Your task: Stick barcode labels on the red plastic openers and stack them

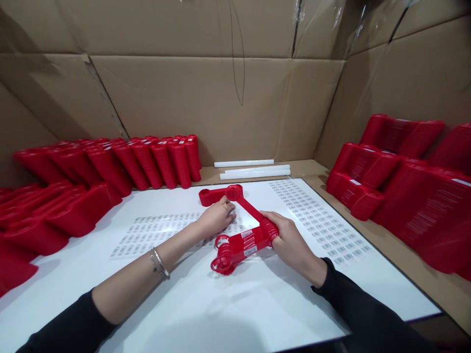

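The red bundle (241, 244) sits left of the right hand (289, 239), gripped by its end, while the left hand (217, 216), whose grip I cannot make out, is just before a red stack (212, 197), labels (156, 230) beside its wrist.

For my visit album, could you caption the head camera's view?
Right hand gripping labelled red plastic pieces, left hand over a sticker sheet, at a white table.

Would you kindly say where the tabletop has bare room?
The tabletop is bare this side of the held red pieces, and between the left forearm and left red stacks. The left hand, right hand and left label sheet crowd the middle.
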### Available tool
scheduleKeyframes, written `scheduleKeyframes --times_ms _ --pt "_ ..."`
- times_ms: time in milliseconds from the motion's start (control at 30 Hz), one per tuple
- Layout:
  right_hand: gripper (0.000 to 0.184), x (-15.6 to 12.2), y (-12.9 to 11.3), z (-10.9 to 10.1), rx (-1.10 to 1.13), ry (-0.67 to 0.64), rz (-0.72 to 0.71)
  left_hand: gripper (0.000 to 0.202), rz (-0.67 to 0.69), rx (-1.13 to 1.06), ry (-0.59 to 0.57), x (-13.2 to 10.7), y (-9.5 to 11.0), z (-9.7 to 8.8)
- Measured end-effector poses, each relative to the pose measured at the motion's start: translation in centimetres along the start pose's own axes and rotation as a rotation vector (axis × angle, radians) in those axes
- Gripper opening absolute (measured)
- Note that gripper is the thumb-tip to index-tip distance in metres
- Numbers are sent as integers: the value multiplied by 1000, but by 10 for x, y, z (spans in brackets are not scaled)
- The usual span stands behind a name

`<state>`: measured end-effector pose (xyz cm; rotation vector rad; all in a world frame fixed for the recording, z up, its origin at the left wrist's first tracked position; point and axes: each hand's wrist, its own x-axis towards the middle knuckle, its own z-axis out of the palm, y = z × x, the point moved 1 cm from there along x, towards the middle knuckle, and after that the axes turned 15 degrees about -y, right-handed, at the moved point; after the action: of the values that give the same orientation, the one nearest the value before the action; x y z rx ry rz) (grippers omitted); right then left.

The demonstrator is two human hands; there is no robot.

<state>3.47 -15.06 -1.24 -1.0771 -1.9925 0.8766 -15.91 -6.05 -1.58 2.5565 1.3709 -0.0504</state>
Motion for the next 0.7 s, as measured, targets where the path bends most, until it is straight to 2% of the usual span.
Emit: scheduleKeyframes --times_ms 200,300,400,533,600,700 --pt "59 -1 1 -1 19 -19 3 16 33 -124 46 0 1 0" --pt "60 -1 1 -2 19 -5 13 16 64 -203 18 -1 2 -10" --pt "60 -1 1 -4 22 29 29 17 116 -270 -39 -7 8 -29" --pt "61 -2 -1 -4 41 56 58 15 205 -593 -135 -25 32 -52" --pt "61 -2 -2 -3 44 51 38 15 202 -716 -69 -32 47 -58" --pt "60 -2 -3 0 44 49 5 15 185 -797 8 -36 61 -58"
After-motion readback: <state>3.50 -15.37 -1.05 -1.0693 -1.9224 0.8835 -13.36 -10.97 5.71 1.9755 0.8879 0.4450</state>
